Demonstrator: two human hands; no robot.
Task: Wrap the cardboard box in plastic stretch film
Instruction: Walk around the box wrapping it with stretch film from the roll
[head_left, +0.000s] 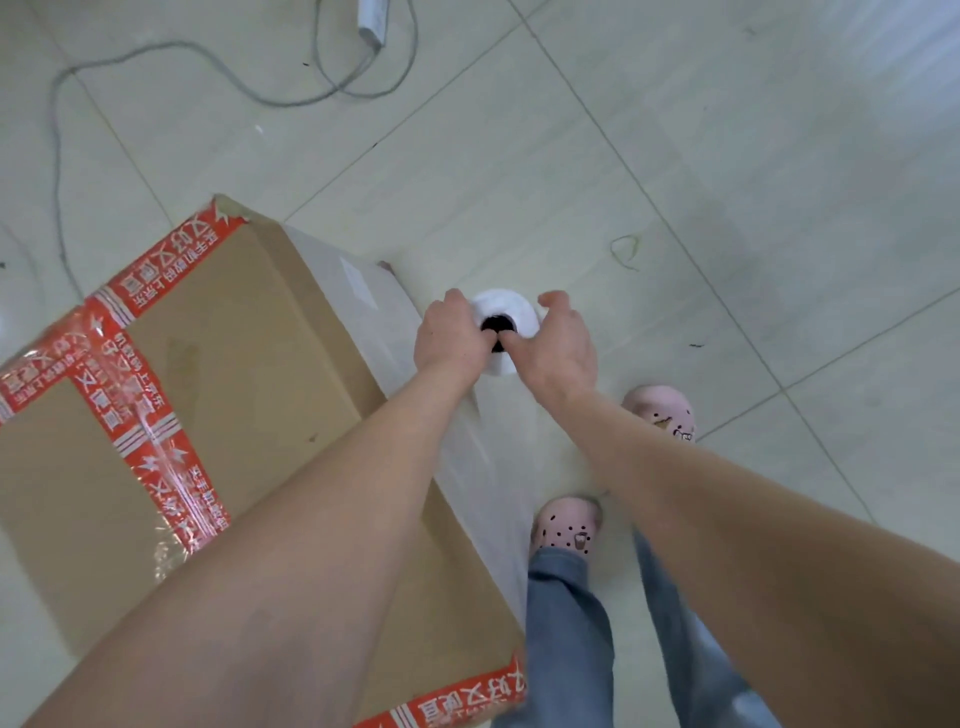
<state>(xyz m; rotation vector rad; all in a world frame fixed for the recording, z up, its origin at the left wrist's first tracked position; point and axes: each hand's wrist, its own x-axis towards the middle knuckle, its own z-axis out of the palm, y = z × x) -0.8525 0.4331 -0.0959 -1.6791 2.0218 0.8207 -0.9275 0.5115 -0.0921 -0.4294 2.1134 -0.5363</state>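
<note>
A large cardboard box (249, 364) with red printed tape stands on the floor at the left. A white roll of stretch film (506, 306) stands upright just off the box's right side. My left hand (449, 338) grips the roll's top from the left, thumb at the dark core hole. My right hand (558, 343) grips it from the right, thumb also at the core. Clear film (467, 452) stretches from the roll along the box's right face.
Pale floor tiles (675, 156) spread all around. A grey cable (156, 52) loops on the floor at the top left, near a white power strip (374, 21). My feet in pink clogs (569, 525) stand right of the box. A thin string loop (626, 252) lies beyond the roll.
</note>
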